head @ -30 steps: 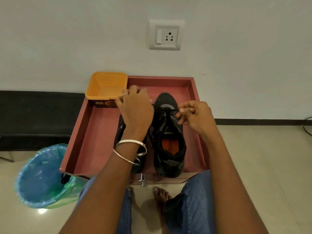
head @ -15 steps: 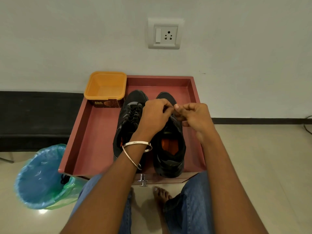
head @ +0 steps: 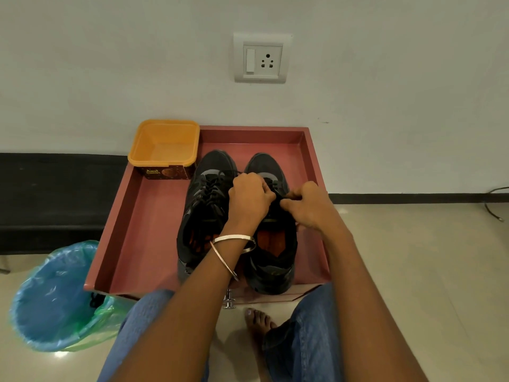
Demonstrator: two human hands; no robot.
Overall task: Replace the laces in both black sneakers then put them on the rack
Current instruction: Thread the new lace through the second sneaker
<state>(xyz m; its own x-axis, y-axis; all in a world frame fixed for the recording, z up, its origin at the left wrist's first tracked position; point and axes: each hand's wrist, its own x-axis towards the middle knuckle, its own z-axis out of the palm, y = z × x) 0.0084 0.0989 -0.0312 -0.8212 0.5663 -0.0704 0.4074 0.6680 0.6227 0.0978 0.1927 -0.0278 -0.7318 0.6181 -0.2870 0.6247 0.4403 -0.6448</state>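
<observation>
Two black sneakers stand side by side, toes toward the wall, in a shallow red tray (head: 132, 216) on the floor — the left sneaker (head: 203, 205) laced, the right sneaker (head: 272, 260) under both hands. One orange tub (head: 165, 144) sits in the tray's far left corner. The left hand (head: 249, 199) and right hand (head: 308, 208) curl over the right sneaker's tongue, each pinching the black lace (head: 286, 198). Two bangles (head: 234, 244) circle the left wrist. A blue-lined bin (head: 52, 296) stands by the tray's near left corner — beige floor tiles, white wall, one socket (head: 261, 59).
</observation>
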